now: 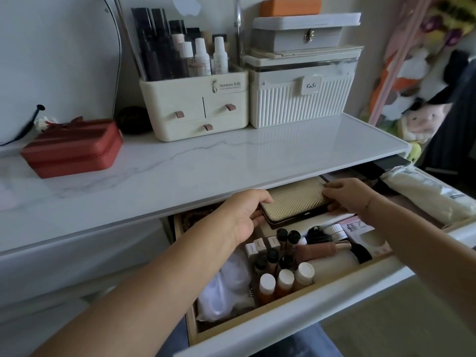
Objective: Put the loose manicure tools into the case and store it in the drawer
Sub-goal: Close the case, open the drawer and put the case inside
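A closed gold manicure case [296,199] with a quilted lid and dark edge sits inside the open drawer [296,313], half under the tabletop's front edge. My left hand [244,215] grips its left end, thumb on top and fingers underneath. My right hand [345,194] holds its right end, fingers curled over the far corner. The case lies flat on top of other items at the back of the drawer. No loose manicure tools are visible.
The drawer holds several small bottles [283,276], a white bag [226,287], a brush [360,253] and a cream pouch [422,194]. On the marble tabletop [206,161] stand a red case [72,148], a cream organizer [195,104] and a ribbed white box [301,99].
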`<state>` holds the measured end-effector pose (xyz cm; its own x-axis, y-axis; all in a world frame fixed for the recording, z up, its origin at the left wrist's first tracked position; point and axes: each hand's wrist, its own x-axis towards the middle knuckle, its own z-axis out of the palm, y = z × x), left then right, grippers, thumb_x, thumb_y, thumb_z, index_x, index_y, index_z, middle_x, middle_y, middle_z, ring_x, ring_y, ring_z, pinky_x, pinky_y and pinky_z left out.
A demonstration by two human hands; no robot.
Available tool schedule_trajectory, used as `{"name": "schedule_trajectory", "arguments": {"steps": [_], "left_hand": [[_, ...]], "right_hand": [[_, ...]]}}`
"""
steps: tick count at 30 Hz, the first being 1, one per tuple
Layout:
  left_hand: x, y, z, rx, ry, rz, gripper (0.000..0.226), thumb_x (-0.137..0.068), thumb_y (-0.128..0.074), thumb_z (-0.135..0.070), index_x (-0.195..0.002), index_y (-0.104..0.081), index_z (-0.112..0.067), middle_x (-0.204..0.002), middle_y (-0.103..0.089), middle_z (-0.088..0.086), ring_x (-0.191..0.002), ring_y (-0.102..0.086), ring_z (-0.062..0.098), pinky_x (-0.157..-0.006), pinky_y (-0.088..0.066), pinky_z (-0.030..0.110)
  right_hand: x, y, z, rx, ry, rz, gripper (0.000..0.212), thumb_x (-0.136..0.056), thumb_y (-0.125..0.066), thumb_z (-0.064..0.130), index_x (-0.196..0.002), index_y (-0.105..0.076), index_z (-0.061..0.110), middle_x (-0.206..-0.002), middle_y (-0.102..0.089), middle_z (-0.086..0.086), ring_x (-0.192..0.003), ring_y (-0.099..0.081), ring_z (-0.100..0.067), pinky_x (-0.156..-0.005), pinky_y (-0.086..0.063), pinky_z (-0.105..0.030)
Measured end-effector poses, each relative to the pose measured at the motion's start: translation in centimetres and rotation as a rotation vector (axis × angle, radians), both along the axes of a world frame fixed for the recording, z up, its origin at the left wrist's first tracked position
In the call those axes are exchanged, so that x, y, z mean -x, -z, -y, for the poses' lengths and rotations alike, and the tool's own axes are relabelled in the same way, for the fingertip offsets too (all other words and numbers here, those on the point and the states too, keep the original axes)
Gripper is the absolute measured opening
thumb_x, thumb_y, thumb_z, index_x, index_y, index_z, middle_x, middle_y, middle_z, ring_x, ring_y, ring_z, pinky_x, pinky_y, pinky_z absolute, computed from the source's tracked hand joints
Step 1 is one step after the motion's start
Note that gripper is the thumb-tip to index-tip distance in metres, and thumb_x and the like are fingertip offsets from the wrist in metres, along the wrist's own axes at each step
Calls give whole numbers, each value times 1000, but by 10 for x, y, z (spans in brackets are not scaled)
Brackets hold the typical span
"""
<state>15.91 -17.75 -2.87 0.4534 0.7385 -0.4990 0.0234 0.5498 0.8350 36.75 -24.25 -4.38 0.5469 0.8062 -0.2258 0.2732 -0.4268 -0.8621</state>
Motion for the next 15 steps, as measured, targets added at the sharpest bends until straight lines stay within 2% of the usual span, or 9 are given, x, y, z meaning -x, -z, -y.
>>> {"name": "schedule_trajectory", "arguments": {"steps": [3,5,7,8,9,10,11,13,15], "left_hand": [[4,-1,2,-50,20,-37,15,-75,-61,-1,-87,-55,-10,-99,-54,9,-85,-51,17,-69,-44,23],[12,-6,10,-127,97,-58,10,-75,-63,-6,-80,-57,-12,-101,-52,10,-90,-48,19,-76,-43,24],[26,-13,24,-294,245,-116,10,-75,-67,-15,-82,-60,-16,-101,-53,8,-95,-48,17,-86,-40,27],[35,-16,33,-404,329,-173,21,-78,-69,-21,-98,-63,-16,-111,-54,5,-102,-48,14,-92,-38,26],[45,-17,42,-527,414,-248,44,-81,-69,-29,-121,-56,-16,-126,-49,0,-111,-45,8,-95,-34,22],[55,-18,50,-657,499,-336,67,-81,-67,-39,-138,-40,-17,-141,-37,-5,-120,-38,4,-98,-29,19],[65,-17,59,-782,592,-427,86,-77,-65,-51,-147,-25,-20,-150,-20,-12,-129,-29,2,-102,-24,19],[83,-14,76,-976,766,-609,110,-64,-56,-74,-149,-1,-28,-152,9,-24,-141,-2,3,-114,-11,29],[98,-9,89,-1081,859,-754,116,-60,-49,-83,-145,14,-36,-145,27,-32,-139,20,3,-115,7,40]], "right_hand": [[2,-1,2,91,-65,256,32,-89,-55,13,-119,-57,3,-85,-63,-10,-63,-57,-20,-53,-51,-21],[6,-5,8,164,-112,513,43,-87,-57,23,-126,-53,6,-115,-55,-21,-84,-59,-28,-77,-48,-31],[19,-14,25,79,-130,688,50,-87,-58,27,-132,-48,8,-127,-40,-17,-104,-52,-30,-94,-39,-32],[28,-18,37,-27,-146,724,53,-86,-60,30,-133,-46,11,-123,-38,-11,-105,-51,-27,-97,-37,-32],[39,-21,51,-140,-180,744,56,-85,-61,34,-134,-45,14,-120,-36,-5,-103,-50,-21,-98,-38,-30],[51,-24,67,-225,-238,751,61,-82,-63,41,-136,-44,19,-121,-36,-1,-105,-48,-15,-97,-38,-28],[63,-24,83,-271,-325,750,67,-79,-62,51,-137,-40,24,-127,-35,3,-111,-44,-9,-97,-36,-26],[84,-17,111,-281,-504,780,80,-73,-54,68,-141,-31,33,-140,-29,9,-125,-33,-4,-102,-29,-29],[96,-2,128,-271,-602,886,88,-70,-45,78,-144,-24,34,-147,-25,8,-133,-24,-6,-110,-19,-37]]}}
